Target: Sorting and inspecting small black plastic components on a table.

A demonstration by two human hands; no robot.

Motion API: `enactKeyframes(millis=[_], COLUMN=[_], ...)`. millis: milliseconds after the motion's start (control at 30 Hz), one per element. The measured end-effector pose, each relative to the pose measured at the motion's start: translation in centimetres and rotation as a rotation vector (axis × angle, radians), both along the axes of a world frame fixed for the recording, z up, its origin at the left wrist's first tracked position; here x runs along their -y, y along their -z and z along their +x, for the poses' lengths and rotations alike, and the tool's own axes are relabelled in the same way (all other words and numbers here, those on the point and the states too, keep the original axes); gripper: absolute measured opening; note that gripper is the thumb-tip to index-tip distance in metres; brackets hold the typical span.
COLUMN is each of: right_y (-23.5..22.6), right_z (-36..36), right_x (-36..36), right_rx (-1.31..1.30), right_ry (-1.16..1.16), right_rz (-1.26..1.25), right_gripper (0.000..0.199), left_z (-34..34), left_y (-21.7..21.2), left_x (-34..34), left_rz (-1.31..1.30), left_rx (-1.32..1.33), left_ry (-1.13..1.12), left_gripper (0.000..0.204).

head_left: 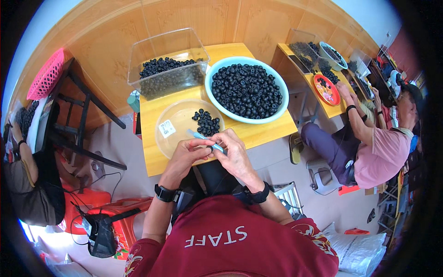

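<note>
Right hand: this bare hand (234, 153), at the centre of the frame, has its fingers closed around a slim light-blue pen-shaped tool (197, 135), which slants from upper left to lower right.
Left hand: this one (189, 154), just beside it, has thumb and fingertips pinched together on a small round black bead-like piece (211, 148), partly hidden by the fingers, close to the tool's shaft.
Wrists: a black watch-like band (165, 193) on the left, a black strap (259, 194) on the right.
Round tray: a shallow transparent plastic tray (184, 109) beyond the hands, left of centre; a loose cluster of black beads (206, 123) lies in its right part, a white rectangular label (167, 128) at its left.
Bowl: a wide pale-blue plastic bowl (251, 121), upper centre, heaped with similar beads.
Bin: a clear rectangular plastic bin (168, 45), upper left of centre, partly filled with beads.
Table: a yellow wooden tabletop (279, 127) under all three containers.
Right of frame: a co-worker in a pink shirt (378, 159) sits at a second yellow table (333, 112) bearing a red round plate (333, 101).
Upper left: a pink perforated plastic basket (46, 76).
Lower left: a black bag (101, 237) against a red plastic stool (123, 227).
</note>
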State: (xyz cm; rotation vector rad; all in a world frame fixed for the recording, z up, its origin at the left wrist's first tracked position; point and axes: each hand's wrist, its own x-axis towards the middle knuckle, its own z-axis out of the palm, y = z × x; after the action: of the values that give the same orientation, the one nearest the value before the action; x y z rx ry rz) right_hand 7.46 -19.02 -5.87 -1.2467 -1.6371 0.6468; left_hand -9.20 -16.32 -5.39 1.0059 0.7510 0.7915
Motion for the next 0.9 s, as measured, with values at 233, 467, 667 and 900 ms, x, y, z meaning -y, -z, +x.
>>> enactKeyframes(millis=[233, 467, 667, 900], right_y=[-6.4, -0.4, 13.5, 14.2], right_z=[0.9, -9.3, -25.7, -29.0], right_x=[3.1, 4.1, 13.1, 16.7], right_rx=[0.091, 0.178, 0.001, 0.231], right_ry=[0.044, -1.054, -1.046, -1.513], right_rz=[0.185, -0.043, 0.758, 0.339], right_gripper=[0.022, 0.018, 0.019, 0.040], left_z=[-0.6, 1.5, 1.7, 1.1], left_y=[-1.5, -6.8, -12.6, -14.3], left_x=[-3.2, -10.1, -14.0, -14.7], left_rz=[0.091, 0.225, 0.321, 0.393], left_rx=[0.021, -0.018, 0.039, -0.001], left_ry=[-0.158, -0.124, -0.171, -0.156], left_gripper=[0.025, 0.023, 0.021, 0.022])
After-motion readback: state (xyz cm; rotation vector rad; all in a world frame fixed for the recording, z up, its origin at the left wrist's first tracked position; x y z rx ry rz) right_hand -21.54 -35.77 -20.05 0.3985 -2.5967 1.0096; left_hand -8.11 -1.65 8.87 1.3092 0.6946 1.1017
